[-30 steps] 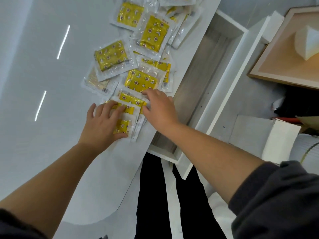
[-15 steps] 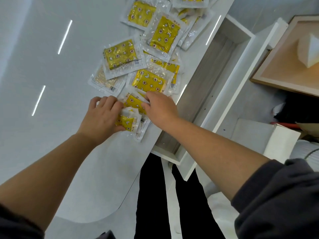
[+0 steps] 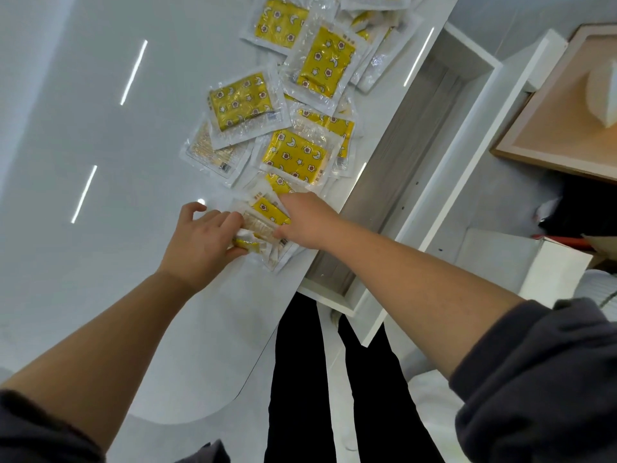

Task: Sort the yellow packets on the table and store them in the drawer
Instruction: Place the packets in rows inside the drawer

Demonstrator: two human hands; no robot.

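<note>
Nearest the camera, dark grey fabric sleeves (image 3: 541, 379) sit pushed up both forearms, and black trousers (image 3: 300, 379) stand over a pale floor (image 3: 484, 21). The table (image 3: 100, 262) is white, smooth and glossy, with a rounded near corner; it reflects narrow strips of ceiling light.

Both hands meet at the table's right edge on a small stack of packets (image 3: 267, 215). The left hand (image 3: 200, 238) grips the stack's left side, most fingers curled over it and one finger raised clear of it. The right hand (image 3: 307, 218) grips the right side, fingers laid over the top packet and thumb at the near edge. The stack rests on the table, its lower packets fanned out beneath the hands.

Beyond the stack, loose packets (image 3: 293, 155) lie overlapping in a band that runs up the table to the top of the view. Each is a flat, square pouch of crinkled clear film with white sealed borders, holding a yellow insert printed with stars, moons and flowers. One pale packet (image 3: 213, 152) lies with its yellow face hidden.

To the right, touching the table's edge, the drawer (image 3: 400, 168) stands pulled out. It is long and narrow, with white walls and a grey wood-grain base.

Further right, a white box (image 3: 521, 262) stands on the floor. Beyond it is a wooden tray (image 3: 551, 121) with a light frame, carrying a white block (image 3: 604, 91).
</note>
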